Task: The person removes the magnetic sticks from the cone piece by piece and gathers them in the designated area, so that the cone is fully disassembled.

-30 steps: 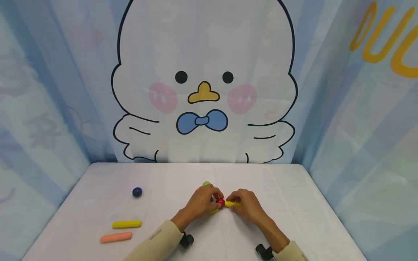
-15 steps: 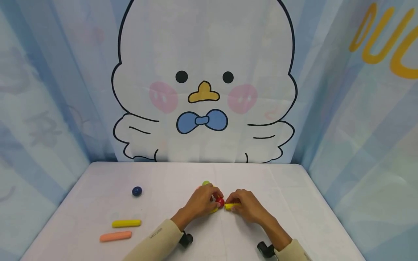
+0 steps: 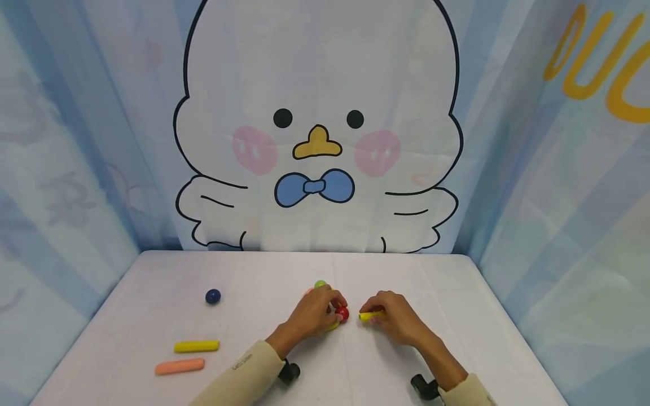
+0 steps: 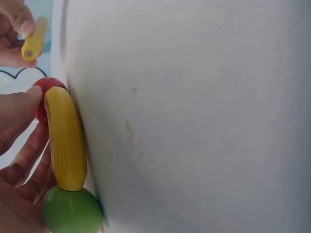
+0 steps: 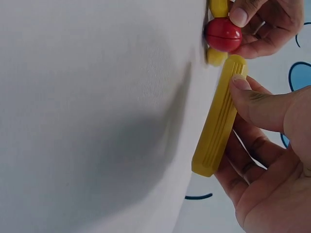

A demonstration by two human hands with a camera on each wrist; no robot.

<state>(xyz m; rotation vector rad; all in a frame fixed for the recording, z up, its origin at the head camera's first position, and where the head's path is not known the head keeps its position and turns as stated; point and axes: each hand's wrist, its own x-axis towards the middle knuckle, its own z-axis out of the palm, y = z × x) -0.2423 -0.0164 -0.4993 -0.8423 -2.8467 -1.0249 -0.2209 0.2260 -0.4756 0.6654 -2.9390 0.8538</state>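
Observation:
My left hand (image 3: 312, 313) pinches a red ball (image 3: 343, 314) between thumb and fingers, low over the table. A yellow magnetic rod (image 4: 67, 141) runs from the red ball to a green ball (image 4: 73, 211) in the left wrist view. In the head view another green ball (image 3: 320, 284) shows behind the left hand, and the hand hides much of this joined piece. To the right, my right hand (image 3: 393, 317) pinches a separate yellow magnetic rod (image 5: 219, 116) along its side. A grey magnet dot shows on that rod's tip (image 4: 29, 53), apart from the red ball.
On the left of the white table (image 3: 431, 349) lie a dark blue ball (image 3: 213, 296), a loose yellow rod (image 3: 196, 346) and an orange rod (image 3: 179, 366). A printed cloth backdrop (image 3: 317, 225) stands along the far edge.
The yellow rod in my right hand was touching the red ball and has come away from it, moving right. The left hand has stayed in place on the red ball.

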